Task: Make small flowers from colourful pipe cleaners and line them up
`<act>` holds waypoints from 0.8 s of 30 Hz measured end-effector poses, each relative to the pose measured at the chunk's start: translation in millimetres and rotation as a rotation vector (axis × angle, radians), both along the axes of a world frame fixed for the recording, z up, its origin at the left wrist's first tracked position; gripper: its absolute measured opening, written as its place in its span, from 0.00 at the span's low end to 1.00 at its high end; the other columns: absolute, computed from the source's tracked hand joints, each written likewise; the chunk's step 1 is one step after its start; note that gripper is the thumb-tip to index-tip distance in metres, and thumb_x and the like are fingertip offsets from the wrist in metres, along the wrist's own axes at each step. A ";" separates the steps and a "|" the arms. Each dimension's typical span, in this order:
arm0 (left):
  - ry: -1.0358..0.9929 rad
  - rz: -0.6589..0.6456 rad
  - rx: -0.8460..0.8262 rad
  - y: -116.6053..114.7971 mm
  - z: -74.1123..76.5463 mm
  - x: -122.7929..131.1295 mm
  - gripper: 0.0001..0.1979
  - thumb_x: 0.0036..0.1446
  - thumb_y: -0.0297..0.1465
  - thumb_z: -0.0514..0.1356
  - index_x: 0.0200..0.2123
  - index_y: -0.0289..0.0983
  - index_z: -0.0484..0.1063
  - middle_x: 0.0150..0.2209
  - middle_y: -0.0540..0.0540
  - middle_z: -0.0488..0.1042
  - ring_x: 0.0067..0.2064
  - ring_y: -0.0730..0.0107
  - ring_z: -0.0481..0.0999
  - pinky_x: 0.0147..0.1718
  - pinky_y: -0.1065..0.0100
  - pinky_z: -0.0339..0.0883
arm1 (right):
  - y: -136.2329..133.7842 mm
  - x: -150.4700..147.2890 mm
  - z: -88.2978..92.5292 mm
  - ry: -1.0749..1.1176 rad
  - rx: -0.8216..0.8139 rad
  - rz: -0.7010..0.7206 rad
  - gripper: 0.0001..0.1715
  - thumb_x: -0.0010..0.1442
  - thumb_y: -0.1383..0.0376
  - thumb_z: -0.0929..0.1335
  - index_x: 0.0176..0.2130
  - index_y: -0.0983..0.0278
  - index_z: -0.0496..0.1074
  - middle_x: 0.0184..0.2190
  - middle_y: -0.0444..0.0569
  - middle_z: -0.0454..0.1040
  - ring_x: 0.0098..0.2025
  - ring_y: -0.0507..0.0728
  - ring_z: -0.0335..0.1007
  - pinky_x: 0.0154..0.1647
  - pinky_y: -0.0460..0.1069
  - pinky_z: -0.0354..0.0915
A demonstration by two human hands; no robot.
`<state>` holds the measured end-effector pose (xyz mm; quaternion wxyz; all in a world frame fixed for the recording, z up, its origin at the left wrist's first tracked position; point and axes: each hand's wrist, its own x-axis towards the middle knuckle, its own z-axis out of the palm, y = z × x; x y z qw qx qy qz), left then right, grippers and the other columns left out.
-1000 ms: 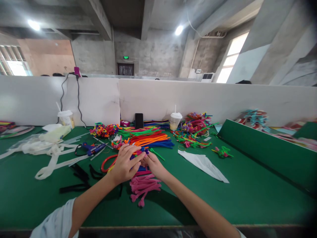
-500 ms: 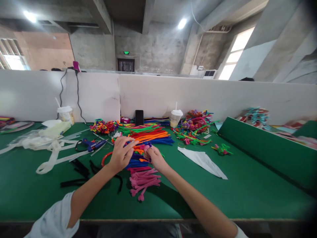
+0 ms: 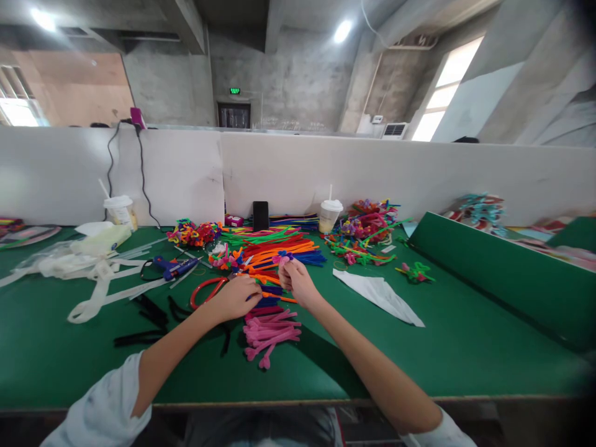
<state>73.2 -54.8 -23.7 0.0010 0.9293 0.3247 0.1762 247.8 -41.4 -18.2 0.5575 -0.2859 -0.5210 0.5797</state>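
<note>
My right hand [image 3: 297, 283] pinches a small pink-and-purple pipe-cleaner piece [image 3: 282, 257] between its fingertips, above a heap of long orange, red, green and blue pipe cleaners [image 3: 279, 253]. My left hand [image 3: 235, 297] lies low on the green table [image 3: 298, 372], its fingers curled, beside red-handled scissors [image 3: 207, 292]. Its palm hides part of those handles, and I cannot tell what the fingers grip. An orange stem [image 3: 279, 299] lies just right of it. Nearer me, below both hands, lies a bundle of pink pipe cleaners [image 3: 270, 334].
A blue glue gun [image 3: 172, 267] and white straps [image 3: 107, 285] lie left, with black strips [image 3: 149, 315] nearer. Pipe-cleaner flowers [image 3: 367, 225], a plastic cup [image 3: 329, 215], an upright phone [image 3: 261, 215] and a white partition [image 3: 326, 167] stand behind. A white cone of paper [image 3: 379, 296] lies right.
My hands have moved apart. The right hand has risen toward the heap with the small pink piece, and the left has dropped lower beside the red handles. The view has tilted slightly.
</note>
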 end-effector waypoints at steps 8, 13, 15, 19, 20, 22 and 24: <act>0.068 -0.002 0.036 -7.3 7.3 4.3 0.13 0.58 0.30 0.48 0.28 0.35 0.70 0.27 0.47 0.71 0.32 0.69 0.67 0.34 0.69 0.58 | 4.1 2.9 -1.6 -0.013 0.007 -0.044 0.23 0.49 0.50 0.65 0.20 0.62 0.52 0.13 0.32 0.42 0.12 0.43 0.34 0.12 0.42 0.35; 0.148 0.158 0.063 11.1 17.4 -18.6 0.14 0.58 0.30 0.47 0.27 0.34 0.69 0.29 0.44 0.72 0.34 0.66 0.68 0.35 0.67 0.58 | 5.8 4.0 -1.6 -0.011 0.003 -0.053 0.24 0.49 0.50 0.65 0.19 0.62 0.51 0.12 0.32 0.42 0.12 0.43 0.35 0.12 0.41 0.36; 0.159 0.210 -0.085 12.8 26.6 -30.1 0.13 0.56 0.32 0.49 0.26 0.35 0.69 0.27 0.46 0.71 0.31 0.68 0.68 0.30 0.69 0.58 | 6.1 4.3 -1.8 -0.007 -0.001 -0.043 0.24 0.49 0.50 0.65 0.19 0.62 0.51 0.13 0.32 0.41 0.12 0.43 0.35 0.12 0.41 0.36; 0.235 0.174 -0.570 6.8 41.9 -46.4 0.07 0.48 0.33 0.54 0.26 0.37 0.69 0.22 0.51 0.68 0.23 0.73 0.66 0.19 0.74 0.54 | 6.4 3.4 -3.9 -0.014 -0.010 -0.033 0.24 0.48 0.50 0.66 0.20 0.62 0.51 0.13 0.32 0.42 0.13 0.43 0.34 0.12 0.41 0.36; 0.268 0.142 -0.677 5.1 44.2 -48.6 0.06 0.46 0.32 0.55 0.27 0.37 0.69 0.22 0.52 0.68 0.22 0.74 0.65 0.18 0.75 0.53 | 6.3 3.0 -4.6 -0.019 -0.010 -0.032 0.24 0.48 0.50 0.66 0.20 0.62 0.52 0.13 0.32 0.42 0.13 0.43 0.34 0.12 0.42 0.36; 0.309 0.121 -0.831 3.8 47.3 -52.4 0.09 0.43 0.31 0.55 0.30 0.37 0.70 0.21 0.53 0.67 0.19 0.75 0.64 0.15 0.75 0.52 | 5.9 1.9 -5.4 -0.032 -0.006 -0.028 0.24 0.48 0.49 0.66 0.20 0.62 0.52 0.13 0.32 0.43 0.13 0.43 0.35 0.12 0.42 0.36; 0.246 0.181 -0.815 6.0 49.6 -58.7 0.09 0.43 0.31 0.53 0.30 0.37 0.69 0.20 0.53 0.66 0.17 0.75 0.63 0.14 0.76 0.52 | 4.7 0.9 -5.1 -0.046 -0.006 -0.017 0.24 0.48 0.49 0.65 0.20 0.62 0.52 0.13 0.32 0.42 0.13 0.43 0.34 0.12 0.42 0.35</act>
